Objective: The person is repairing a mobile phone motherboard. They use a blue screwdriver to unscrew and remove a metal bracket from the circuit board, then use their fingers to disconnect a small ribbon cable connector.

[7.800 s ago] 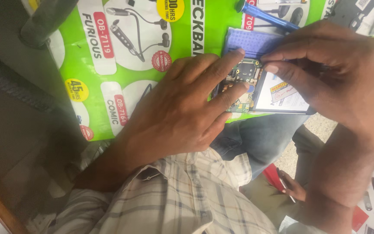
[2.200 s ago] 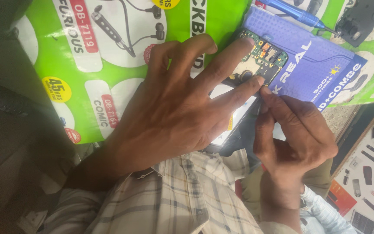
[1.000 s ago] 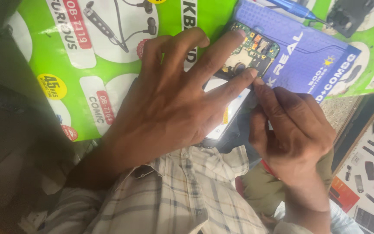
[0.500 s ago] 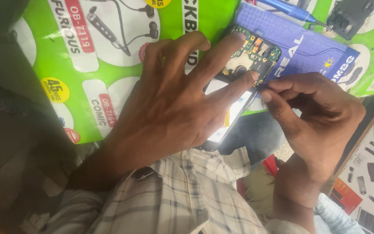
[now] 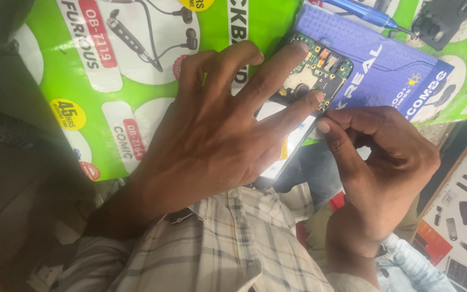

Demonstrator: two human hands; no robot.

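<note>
Opened phone (image 5: 298, 108): thin, rigid, exposed board fragile; best held by edges. Left hand (image 5: 217, 140) fingers spread, pressing it down; right hand (image 5: 379, 162) fingers pinched together at its edge.

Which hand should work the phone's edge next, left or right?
Right. The right hand has its fingertips pinched at the opened phone edge; the left hand lies spread flat across it, pinning it down.
</note>
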